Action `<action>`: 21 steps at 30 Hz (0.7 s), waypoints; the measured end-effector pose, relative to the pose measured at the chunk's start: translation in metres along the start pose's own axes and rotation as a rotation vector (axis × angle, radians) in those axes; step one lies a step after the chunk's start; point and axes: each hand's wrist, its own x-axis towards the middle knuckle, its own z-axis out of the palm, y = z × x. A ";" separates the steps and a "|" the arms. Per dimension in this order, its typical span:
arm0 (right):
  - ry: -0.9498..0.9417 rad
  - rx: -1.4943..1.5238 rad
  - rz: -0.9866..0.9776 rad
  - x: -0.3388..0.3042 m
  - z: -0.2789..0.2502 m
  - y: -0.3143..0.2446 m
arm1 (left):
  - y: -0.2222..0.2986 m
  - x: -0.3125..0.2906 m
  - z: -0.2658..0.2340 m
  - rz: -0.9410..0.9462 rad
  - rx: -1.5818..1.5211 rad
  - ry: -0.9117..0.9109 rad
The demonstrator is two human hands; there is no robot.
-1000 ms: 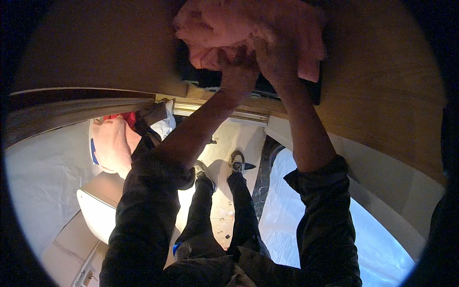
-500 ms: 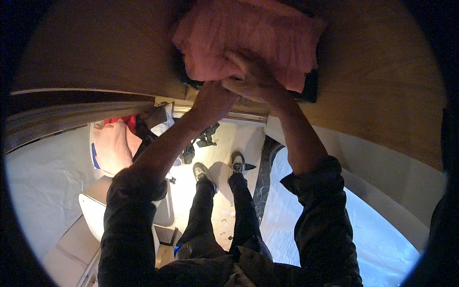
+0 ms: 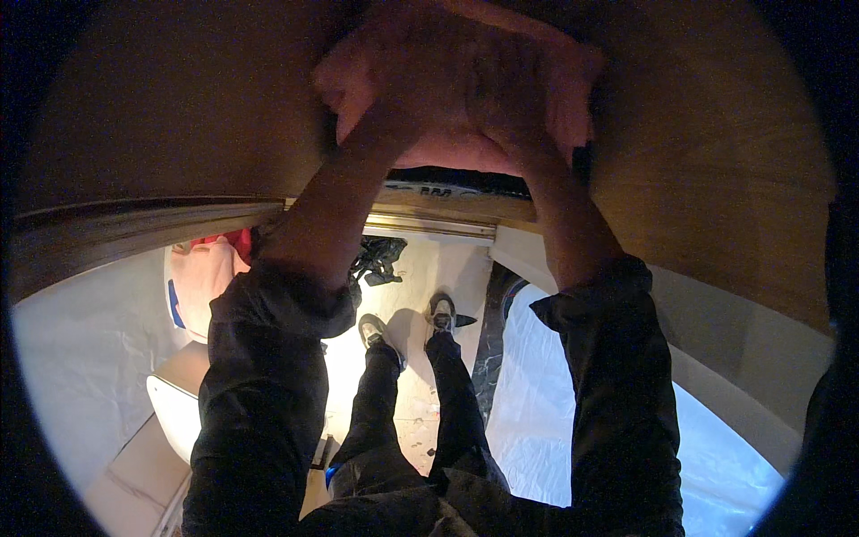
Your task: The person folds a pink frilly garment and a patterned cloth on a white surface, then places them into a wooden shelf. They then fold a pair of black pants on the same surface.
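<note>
A folded pink cloth lies on a black item at the top of the view; the black shows along its near edge and right side. My left hand rests on the left-middle part of the cloth, dim and blurred, its fingers seemingly laid out flat. Beside it, my right hand lies on the right half with fingers stretched away from me. Neither hand appears to grip the cloth. Shadow hides the fingertips and the far part of the cloth.
Brown wooden surface spreads around the cloth. Below are a pale floor with scraps, black crumpled plastic, a pink cloth pile at left, a white rounded fixture, and a bright plastic-covered surface at right.
My hands were together at the cloth's near edge, the right over the left. Both have moved farther up onto the cloth and apart, and more of the black item's near edge shows.
</note>
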 end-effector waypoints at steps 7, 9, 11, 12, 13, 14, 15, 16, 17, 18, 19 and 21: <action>-0.171 -0.057 0.097 -0.028 -0.006 -0.003 | -0.019 -0.027 0.016 -0.009 0.103 0.052; -0.104 -0.088 0.073 -0.030 -0.001 -0.002 | -0.019 -0.025 0.016 -0.006 0.122 0.066; -0.235 0.169 0.249 -0.030 0.007 0.005 | -0.021 -0.022 0.016 0.007 0.179 0.039; -0.301 0.298 0.335 -0.032 0.011 0.009 | -0.023 -0.021 0.016 0.007 0.206 0.007; -0.203 0.311 0.306 -0.036 0.015 0.011 | -0.024 -0.021 0.016 0.006 0.234 -0.026; -0.109 0.320 0.280 -0.044 0.023 0.017 | -0.023 -0.024 0.018 -0.038 0.163 -0.035; -0.011 0.329 0.249 -0.049 0.027 0.020 | -0.022 -0.026 0.016 -0.082 0.097 -0.040; -0.014 0.299 0.260 -0.055 0.030 0.024 | -0.022 -0.027 0.014 -0.101 0.100 -0.035; -0.017 0.271 0.272 -0.061 0.033 0.029 | -0.021 -0.029 0.012 -0.120 0.103 -0.033; -0.015 0.243 0.281 -0.063 0.033 0.032 | -0.020 -0.026 0.009 -0.113 0.178 -0.016; -0.012 0.216 0.290 -0.066 0.033 0.036 | -0.019 -0.023 0.005 -0.105 0.254 0.002; -0.006 0.117 0.301 -0.070 0.028 0.050 | 0.006 -0.011 -0.012 -0.120 0.295 -0.132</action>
